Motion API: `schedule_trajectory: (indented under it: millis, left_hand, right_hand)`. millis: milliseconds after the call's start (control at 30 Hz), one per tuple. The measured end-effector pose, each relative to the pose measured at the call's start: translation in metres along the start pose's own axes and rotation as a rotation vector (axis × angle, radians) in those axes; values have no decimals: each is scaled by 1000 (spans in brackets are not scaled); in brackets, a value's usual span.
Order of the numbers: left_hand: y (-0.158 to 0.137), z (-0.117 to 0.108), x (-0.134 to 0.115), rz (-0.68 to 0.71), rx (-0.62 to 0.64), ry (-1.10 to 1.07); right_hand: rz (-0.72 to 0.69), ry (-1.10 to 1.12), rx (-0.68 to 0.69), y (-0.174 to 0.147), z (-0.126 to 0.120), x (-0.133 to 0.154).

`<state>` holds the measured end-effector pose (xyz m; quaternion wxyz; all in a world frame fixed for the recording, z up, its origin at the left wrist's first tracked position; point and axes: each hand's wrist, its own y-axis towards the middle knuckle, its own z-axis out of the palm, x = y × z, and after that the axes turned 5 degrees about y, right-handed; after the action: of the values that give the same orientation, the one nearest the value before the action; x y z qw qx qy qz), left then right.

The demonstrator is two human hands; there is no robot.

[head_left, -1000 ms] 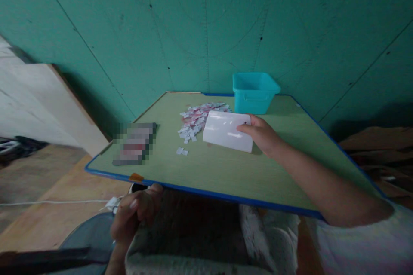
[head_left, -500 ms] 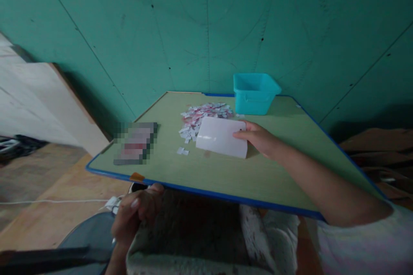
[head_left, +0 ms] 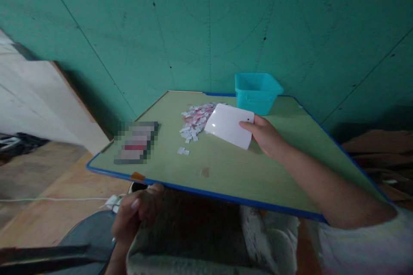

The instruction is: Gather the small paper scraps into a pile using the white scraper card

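My right hand (head_left: 266, 134) grips the right end of a white plastic scraper (head_left: 228, 125), thumb on top. The scraper is a flat, glossy sheet with a small hole near one corner, held tilted above the table. Its left edge reaches over a heap of small white and pink paper pieces (head_left: 194, 124), hiding part of it. Two or so loose white pieces (head_left: 183, 151) lie in front of the heap. My left hand (head_left: 138, 208) is closed by the table's front edge, at my lap; whether anything is inside it is hidden.
A turquoise plastic bin (head_left: 258, 94) stands at the back of the table (head_left: 226, 180), against the green wall (head_left: 206, 30). On the table's left lies a pixelated dark-edged flat object (head_left: 137, 142). A grey round stool seat (head_left: 87, 240) is at lower left.
My right hand has lifted the scraper up and to the right, and the scraper has turned so its left end points higher. My left hand stays in place.
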<state>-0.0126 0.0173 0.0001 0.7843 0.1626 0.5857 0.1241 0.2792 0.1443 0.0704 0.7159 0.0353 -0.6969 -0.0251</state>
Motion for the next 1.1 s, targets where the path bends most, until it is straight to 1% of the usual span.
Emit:
schedule_trajectory:
  millis: [133, 233, 333, 467, 567, 667, 833, 900, 967, 1100]
  left_hand:
    - [-3, -6, 4, -13, -11, -25]
    - [-2, -3, 1, -29, 8, -36]
    - [0, 1, -2, -27, 17, -52]
    - [0, 3, -1, -20, -5, -73]
    - [1, 4, -1, -4, 19, -47]
    - [1, 5, -2, -18, 25, -62]
    - [1, 4, -4, -50, 1, -62]
    - [2, 4, -4, -57, 21, -29]
    - [3, 4, -5, -35, 44, -8]
    - [3, 2, -5, 1, 90, -22]
  right_hand:
    - [-33, -110, 19, -1, 5, -4]
    - [-64, -188, 12, 0, 7, -8]
    - [-57, -223, 5, 2, 7, -9]
    - [-20, -141, 26, 0, 7, -2]
    - [35, -64, 62, -5, 8, 6]
    - [81, -11, 59, -9, 6, 11]
    - [25, -35, 37, -7, 3, 8]
    - [51, -52, 57, -5, 2, 5]
    - [83, -58, 75, -4, 3, 3]
    - [53, -63, 61, -6, 4, 5]
